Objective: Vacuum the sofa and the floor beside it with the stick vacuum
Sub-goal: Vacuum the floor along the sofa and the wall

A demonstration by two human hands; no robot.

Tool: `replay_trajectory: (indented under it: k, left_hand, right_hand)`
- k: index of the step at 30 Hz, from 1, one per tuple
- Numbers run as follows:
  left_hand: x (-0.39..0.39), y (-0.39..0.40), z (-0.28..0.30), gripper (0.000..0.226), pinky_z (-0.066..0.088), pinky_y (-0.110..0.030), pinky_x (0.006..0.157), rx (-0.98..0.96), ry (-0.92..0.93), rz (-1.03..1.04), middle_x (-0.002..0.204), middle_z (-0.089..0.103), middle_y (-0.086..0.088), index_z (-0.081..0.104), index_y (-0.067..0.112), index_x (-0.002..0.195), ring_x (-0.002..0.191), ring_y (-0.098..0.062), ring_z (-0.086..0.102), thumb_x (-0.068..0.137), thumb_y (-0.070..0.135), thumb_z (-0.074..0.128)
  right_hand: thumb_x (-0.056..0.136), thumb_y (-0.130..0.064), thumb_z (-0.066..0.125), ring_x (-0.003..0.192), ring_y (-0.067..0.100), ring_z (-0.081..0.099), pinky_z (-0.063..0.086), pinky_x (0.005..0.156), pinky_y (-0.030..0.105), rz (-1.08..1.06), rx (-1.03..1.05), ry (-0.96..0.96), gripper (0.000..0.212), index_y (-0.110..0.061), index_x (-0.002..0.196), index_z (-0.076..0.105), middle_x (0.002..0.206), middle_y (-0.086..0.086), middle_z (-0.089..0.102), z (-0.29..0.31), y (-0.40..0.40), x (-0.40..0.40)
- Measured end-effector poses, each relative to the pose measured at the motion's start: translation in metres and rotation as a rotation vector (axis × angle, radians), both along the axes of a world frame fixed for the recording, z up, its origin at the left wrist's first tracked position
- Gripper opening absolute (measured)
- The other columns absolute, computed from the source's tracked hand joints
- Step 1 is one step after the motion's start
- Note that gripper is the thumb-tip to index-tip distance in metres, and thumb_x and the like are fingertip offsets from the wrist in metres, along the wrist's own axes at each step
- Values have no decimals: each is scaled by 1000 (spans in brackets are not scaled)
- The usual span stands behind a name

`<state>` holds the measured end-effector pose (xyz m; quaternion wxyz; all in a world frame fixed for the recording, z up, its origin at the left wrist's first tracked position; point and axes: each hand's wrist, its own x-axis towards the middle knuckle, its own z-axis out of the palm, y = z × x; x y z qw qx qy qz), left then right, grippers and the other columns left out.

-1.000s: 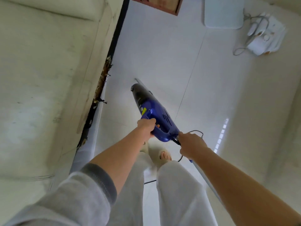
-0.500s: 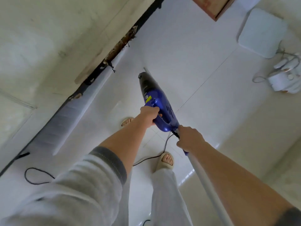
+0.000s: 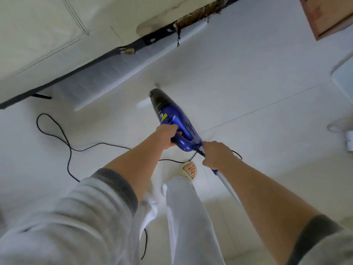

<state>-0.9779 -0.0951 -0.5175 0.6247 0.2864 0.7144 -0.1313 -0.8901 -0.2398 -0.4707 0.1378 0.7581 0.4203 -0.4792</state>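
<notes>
The blue stick vacuum points away from me over the white tiled floor, its dark dust cup at the far end. My left hand grips the loop handle on the blue body. My right hand holds the rear end, where the grey tube runs back under my forearm. The cream sofa fills the upper left, with a torn, frayed lower edge. The vacuum's nozzle is hidden behind the body.
A black power cord loops across the floor on the left and runs under my arms to the vacuum. My sandalled foot stands below the vacuum. A wooden furniture corner is top right; a white object sits at the right edge.
The view has swung right to left: the sofa edge now runs diagonally across the top and the cord loop has come into sight. Both hands keep their hold on the vacuum.
</notes>
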Motion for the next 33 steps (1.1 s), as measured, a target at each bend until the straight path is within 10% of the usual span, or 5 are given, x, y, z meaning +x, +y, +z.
replay_trajectory:
  k: [22,26,33]
  left_hand:
    - [-254,8,14,39,52,-32,75,29,-111,357,85,55,-8,45,2,133,74,-17,57,94,-1,45]
    - [-268,38,6,40,51,-27,59,153,-145,302,78,55,-6,47,2,134,65,-14,55,95,1,46]
    - [-306,35,-1,38,52,-22,45,117,-73,280,84,59,-5,46,5,132,62,-12,60,94,4,46]
  right_hand:
    - [88,-6,49,82,22,54,42,68,29,298,7,-67,28,-12,116,52,90,2,53,9,42,-219]
    - [89,-4,48,91,24,57,39,68,28,246,58,-90,28,-12,115,53,106,6,60,1,67,-247]
    - [87,-8,52,73,19,48,37,61,28,258,25,-65,13,-16,97,49,74,-5,43,-7,65,-279]
